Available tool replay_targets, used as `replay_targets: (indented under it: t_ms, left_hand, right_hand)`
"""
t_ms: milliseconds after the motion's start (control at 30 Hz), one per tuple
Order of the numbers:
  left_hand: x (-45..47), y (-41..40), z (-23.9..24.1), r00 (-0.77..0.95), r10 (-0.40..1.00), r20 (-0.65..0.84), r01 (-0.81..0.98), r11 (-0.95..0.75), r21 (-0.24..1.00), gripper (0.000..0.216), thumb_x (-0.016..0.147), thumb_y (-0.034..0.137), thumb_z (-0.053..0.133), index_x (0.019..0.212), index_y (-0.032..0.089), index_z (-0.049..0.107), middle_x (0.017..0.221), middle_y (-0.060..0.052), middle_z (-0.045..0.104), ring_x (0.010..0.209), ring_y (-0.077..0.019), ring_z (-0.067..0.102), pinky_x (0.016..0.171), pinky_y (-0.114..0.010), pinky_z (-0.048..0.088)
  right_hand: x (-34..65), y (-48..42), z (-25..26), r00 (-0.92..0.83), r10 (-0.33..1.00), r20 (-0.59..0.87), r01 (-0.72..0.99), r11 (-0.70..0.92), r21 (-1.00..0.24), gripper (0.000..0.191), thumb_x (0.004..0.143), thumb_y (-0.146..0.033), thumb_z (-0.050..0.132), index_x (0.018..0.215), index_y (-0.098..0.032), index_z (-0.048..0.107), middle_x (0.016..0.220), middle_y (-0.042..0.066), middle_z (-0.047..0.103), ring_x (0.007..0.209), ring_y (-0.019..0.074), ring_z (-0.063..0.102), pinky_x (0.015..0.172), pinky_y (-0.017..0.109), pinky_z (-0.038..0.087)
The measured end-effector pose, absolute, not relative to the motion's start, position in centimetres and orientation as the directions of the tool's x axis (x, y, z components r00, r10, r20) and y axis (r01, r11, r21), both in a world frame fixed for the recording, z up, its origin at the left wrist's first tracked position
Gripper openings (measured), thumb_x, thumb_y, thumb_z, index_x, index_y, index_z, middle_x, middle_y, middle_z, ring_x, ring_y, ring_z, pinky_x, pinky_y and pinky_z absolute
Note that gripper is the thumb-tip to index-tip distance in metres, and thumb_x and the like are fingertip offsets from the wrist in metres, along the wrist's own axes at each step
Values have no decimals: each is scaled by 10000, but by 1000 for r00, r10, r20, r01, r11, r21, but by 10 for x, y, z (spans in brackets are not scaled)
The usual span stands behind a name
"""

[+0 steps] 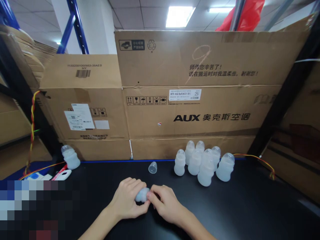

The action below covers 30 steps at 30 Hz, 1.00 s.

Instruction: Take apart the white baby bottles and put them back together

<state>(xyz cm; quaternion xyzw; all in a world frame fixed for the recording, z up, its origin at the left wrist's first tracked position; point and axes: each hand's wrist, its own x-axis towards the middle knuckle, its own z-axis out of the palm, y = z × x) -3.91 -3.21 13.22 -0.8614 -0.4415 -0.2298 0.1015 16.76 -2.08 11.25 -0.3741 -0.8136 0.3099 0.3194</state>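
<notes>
Over the black table, my left hand (130, 198) is closed around a small whitish baby bottle (142, 194), which lies on its side with one end toward the right. My right hand (166, 203) pinches that right-hand end between thumb and fingers. The fingers cover the bottle's tip, so its top cannot be made out. Just beyond both hands, a clear dome-shaped cap (152, 167) rests on the table, apart from them.
Several capped baby bottles (206, 171) stand grouped at the right rear. Another bottle (71, 157) leans at the far left, near a white object (61, 175) and a red-and-white item. Cardboard boxes (190, 110) wall the black table's (240, 206) back edge. Dark posts rise at both sides.
</notes>
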Motion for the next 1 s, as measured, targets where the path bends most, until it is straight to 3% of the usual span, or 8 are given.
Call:
replay_targets:
  t_ms: [133,300,433,600,767,867,1000]
  left_hand:
    - [-37,-34,138,502,730,463,781,-613,120,206,821,400,693,948,239,677,850,-7,735,725,-200,666,697,-342,452]
    - [-38,-36,142,510,761,401,714,-635,295,266,791,307,670,1051,251,668,948,-21,738,832,-223,674,795,-356,464]
    - [-36,-38,147,500,778,381,659,-627,416,258,873,291,583,1114,253,668,998,-43,734,890,-230,666,870,-366,459]
    - [-39,-34,141,298,882,365,511,-470,720,393,966,504,491,1114,200,692,899,-48,716,759,-181,626,716,-267,472]
    - [-58,-23,127,118,942,315,408,-336,849,464,927,569,587,1127,172,719,989,-73,755,859,-200,666,782,-255,505]
    - [-60,-15,125,25,960,278,322,-271,907,483,870,580,668,1107,166,743,1026,-89,771,902,-221,685,801,-259,523]
    - [-52,-11,129,15,968,252,260,-247,933,434,797,552,759,987,162,774,893,-71,769,791,-195,669,719,-241,518]
  right_hand:
    - [171,-14,107,-553,814,176,169,316,-933,500,1010,-573,509,704,-180,547,607,-36,535,555,96,414,584,217,281]
    - [175,1,103,-644,751,147,-13,182,-983,631,876,-771,605,712,-161,588,541,-29,517,502,90,403,552,223,283]
    - [185,6,108,-665,732,151,-102,112,-989,574,862,-695,690,719,-141,640,543,-12,541,526,98,434,601,238,325]
    - [195,14,111,-570,802,178,-253,34,-967,498,856,-626,730,747,-151,632,666,-13,541,639,100,433,667,235,339]
    - [186,15,109,-491,860,139,-236,23,-971,484,830,-601,790,960,-140,718,698,-7,568,655,107,492,674,237,384]
    - [178,12,111,-464,878,116,-159,47,-986,562,760,-642,831,979,-138,716,668,-14,564,642,122,541,674,250,430]
    - [174,9,107,-462,879,120,-100,83,-992,614,744,-699,804,959,-133,700,648,-19,554,641,134,569,659,252,448]
